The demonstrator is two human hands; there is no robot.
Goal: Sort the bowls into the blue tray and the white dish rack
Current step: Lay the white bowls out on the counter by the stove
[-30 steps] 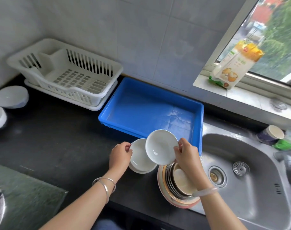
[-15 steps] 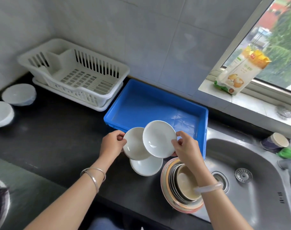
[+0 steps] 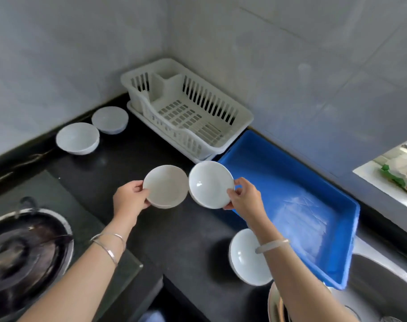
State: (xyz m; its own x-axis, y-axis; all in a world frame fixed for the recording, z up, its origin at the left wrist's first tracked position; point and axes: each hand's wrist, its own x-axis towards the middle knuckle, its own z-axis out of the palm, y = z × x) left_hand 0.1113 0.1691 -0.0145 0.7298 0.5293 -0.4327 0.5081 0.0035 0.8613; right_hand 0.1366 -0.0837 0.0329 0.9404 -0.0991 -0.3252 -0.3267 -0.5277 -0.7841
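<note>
So far nothing is sorted: blue tray (image 3: 290, 182) and white rack (image 3: 188, 112) sit empty. Left hand (image 3: 130, 201) grips one bowl (image 3: 166, 185), right hand (image 3: 245, 198) another (image 3: 210, 183), above the tabletop (image 3: 174, 240); more bowls wait.

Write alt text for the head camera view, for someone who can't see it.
Two bare hands each hold a white bowl above a black counter, left hand and right hand, near an empty blue tray and empty white dish rack.
</note>
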